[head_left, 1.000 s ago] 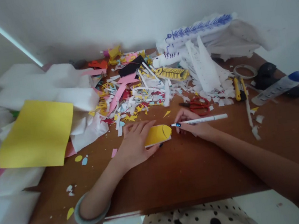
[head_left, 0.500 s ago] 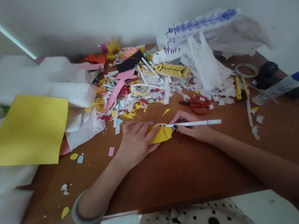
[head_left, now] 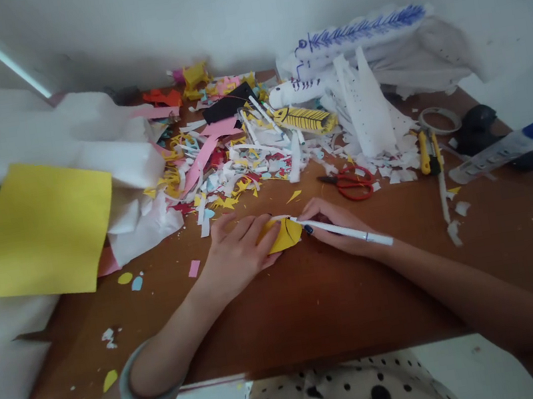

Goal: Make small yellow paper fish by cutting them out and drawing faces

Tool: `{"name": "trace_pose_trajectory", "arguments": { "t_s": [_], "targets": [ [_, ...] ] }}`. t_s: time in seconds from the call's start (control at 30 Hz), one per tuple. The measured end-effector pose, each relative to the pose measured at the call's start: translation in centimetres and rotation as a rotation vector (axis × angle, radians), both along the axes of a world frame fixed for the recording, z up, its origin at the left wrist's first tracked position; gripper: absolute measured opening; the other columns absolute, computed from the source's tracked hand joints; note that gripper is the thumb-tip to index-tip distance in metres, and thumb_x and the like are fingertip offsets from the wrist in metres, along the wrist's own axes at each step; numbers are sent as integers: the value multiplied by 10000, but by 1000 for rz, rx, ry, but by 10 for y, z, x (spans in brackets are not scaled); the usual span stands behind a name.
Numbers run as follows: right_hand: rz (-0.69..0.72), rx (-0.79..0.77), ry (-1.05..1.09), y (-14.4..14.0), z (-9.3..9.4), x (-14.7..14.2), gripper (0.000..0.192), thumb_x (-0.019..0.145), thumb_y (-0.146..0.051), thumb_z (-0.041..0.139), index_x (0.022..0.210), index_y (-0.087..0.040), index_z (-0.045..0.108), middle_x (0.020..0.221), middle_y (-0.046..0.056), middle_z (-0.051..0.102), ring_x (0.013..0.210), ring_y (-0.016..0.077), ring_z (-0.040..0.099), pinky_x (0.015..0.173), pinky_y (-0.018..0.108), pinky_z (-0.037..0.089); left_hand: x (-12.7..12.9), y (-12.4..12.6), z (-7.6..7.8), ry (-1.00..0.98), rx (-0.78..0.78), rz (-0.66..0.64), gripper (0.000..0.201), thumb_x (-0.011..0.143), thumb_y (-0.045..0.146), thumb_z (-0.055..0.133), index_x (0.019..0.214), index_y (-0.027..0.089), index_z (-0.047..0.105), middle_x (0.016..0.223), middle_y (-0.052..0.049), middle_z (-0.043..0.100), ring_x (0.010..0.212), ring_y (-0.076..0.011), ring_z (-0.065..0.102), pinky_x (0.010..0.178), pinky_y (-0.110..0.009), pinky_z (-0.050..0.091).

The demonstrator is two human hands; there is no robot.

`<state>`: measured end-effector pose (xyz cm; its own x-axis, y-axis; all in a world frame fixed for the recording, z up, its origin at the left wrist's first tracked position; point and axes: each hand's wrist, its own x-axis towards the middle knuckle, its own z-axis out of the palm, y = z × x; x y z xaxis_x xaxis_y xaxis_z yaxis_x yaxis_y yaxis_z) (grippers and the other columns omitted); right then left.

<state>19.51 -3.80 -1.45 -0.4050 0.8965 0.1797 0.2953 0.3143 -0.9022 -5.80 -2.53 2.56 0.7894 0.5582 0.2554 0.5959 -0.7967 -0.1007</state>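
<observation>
Left hand (head_left: pixel 235 253): your palm faces down, fingers curved and holding the yellow piece (head_left: pixel 295 233).
Right hand (head_left: pixel 335 223): your fingers pinch the white pen (head_left: pixel 350 231) narrowly, its tip at the piece's far edge.
Forearms (head_left: pixel 461 280): both slant inward over the table (head_left: pixel 326 318).
Yellow piece: it is between your two hands.

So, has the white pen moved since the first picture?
Yes. Measured against the red scissors, the white pen in the right hand has shifted left, and its back end has swung toward the near table edge.
</observation>
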Motion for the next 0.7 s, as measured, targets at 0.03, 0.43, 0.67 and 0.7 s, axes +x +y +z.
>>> {"name": "trace_pose_trajectory", "arguments": {
  "t_s": [0.03,0.43,0.67,0.7],
  "targets": [
    [10,3,-3,0,0,0,135,901,-195,524,1027,-237,544,1015,51,604,881,173,596,787,311,476,0,0,0,3,-8,4,311,916,313,587,1216,237,607,1267,-106,655,1108,-273,615,1010,-509,305],
    [18,-26,-13,1,-1,1,141,909,-195,522,1045,-230,539,1017,46,605,891,172,596,786,306,474,1,1,-1,-18,145,-52,262,934,352,570,1142,205,631,1197,-77,695,1046,-225,636,963,-445,340],
    [44,-32,-9,0,5,1,133,899,-176,535,1021,-225,558,998,46,626,879,170,604,782,306,476,1,2,-1,-1,162,-55,266,926,342,580,1149,203,626,1179,-69,699,1037,-220,633,949,-446,351],
    [55,-32,-10,0,5,1,134,895,-169,539,1015,-224,562,993,45,628,872,167,604,779,303,475,1,2,-1,-3,160,-54,269,921,339,589,1148,201,626,1179,-68,699,1036,-222,633,948,-447,351]
  ]
}}
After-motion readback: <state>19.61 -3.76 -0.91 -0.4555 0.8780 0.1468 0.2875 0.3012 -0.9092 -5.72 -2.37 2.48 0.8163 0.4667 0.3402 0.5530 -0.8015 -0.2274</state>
